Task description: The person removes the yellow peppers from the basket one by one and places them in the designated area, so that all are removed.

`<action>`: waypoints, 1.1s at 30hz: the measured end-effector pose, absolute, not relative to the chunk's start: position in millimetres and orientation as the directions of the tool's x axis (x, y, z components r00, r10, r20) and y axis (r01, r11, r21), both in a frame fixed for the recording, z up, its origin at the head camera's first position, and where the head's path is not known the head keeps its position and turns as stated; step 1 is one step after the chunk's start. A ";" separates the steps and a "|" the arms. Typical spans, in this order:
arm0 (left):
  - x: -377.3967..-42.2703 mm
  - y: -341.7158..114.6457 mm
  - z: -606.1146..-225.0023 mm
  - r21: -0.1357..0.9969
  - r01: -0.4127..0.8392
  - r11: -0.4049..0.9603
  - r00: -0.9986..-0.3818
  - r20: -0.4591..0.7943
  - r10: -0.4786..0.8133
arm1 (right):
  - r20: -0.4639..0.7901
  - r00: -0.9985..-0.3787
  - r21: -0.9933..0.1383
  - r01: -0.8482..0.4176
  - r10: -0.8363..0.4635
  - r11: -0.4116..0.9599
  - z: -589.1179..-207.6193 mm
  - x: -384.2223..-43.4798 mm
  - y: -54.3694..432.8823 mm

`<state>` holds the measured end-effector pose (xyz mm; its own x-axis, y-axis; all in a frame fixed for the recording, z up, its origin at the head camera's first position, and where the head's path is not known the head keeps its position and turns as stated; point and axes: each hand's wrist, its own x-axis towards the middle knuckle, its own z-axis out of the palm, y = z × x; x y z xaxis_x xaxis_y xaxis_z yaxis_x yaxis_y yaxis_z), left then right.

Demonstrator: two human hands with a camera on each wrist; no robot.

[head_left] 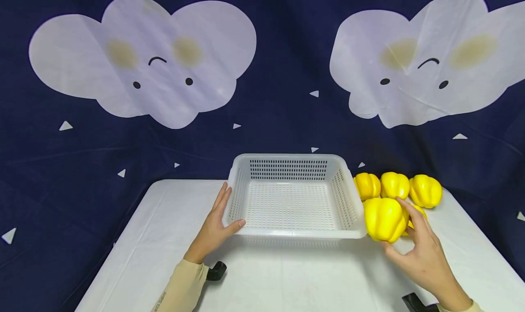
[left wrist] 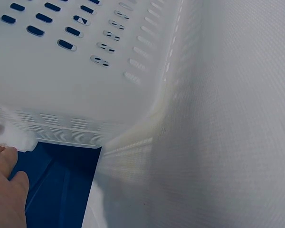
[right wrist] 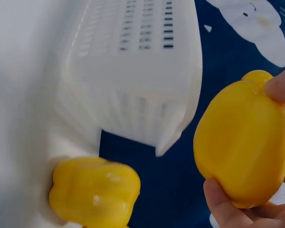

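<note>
A white perforated basket (head_left: pixel 287 158) stands empty in the middle of the white table. My left hand (head_left: pixel 230 207) rests against its near left corner, fingers straight along the side wall and thumb on the front rim. The left wrist view shows that basket corner (left wrist: pixel 85 71) and part of the hand (left wrist: pixel 4 185). My right hand (head_left: pixel 404 230) grips a yellow bell pepper (head_left: pixel 381 216) just off the basket's near right corner. In the right wrist view the held pepper (right wrist: pixel 242 147) is raised beside the basket (right wrist: pixel 133 90), with fingertips (right wrist: pixel 280 88) on top of it.
Several more yellow peppers (head_left: pixel 395 184) lie in a cluster to the right of the basket; one (right wrist: pixel 95 190) shows in the right wrist view. The white table (head_left: pixel 287 275) ends close on both sides. A dark blue cloud-print backdrop (head_left: pixel 287 98) hangs behind.
</note>
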<state>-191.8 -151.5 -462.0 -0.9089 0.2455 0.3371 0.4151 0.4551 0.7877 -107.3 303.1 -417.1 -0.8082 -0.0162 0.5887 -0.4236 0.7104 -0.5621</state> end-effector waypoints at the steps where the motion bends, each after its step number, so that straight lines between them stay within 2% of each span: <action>1: -191.8 -151.6 -462.0 0.790 0.412 0.454 -0.910 0.334 0.245 | 0.584 -0.812 -0.563 -0.416 -0.013 0.714 -416.9 -107.0 305.1; 6: -192.0 -152.1 -462.8 0.793 0.404 0.456 -0.914 0.327 0.241 | 0.550 -0.835 -0.568 -0.370 0.004 0.735 -415.5 -105.3 315.3; 12: -192.3 -152.5 -463.9 0.791 0.398 0.464 -0.917 0.323 0.236 | 0.553 -0.833 -0.568 -0.381 -0.004 0.730 -416.7 -107.1 327.5; 23: -192.3 -152.4 -463.9 0.788 0.410 0.459 -0.911 0.335 0.239 | 0.512 -0.859 -0.575 -0.312 0.035 0.757 -424.4 -109.5 355.2; 33: -193.1 -152.2 -464.8 0.789 0.409 0.458 -0.912 0.334 0.239 | 0.541 -0.840 -0.546 -0.304 0.052 0.781 -426.6 -113.0 375.0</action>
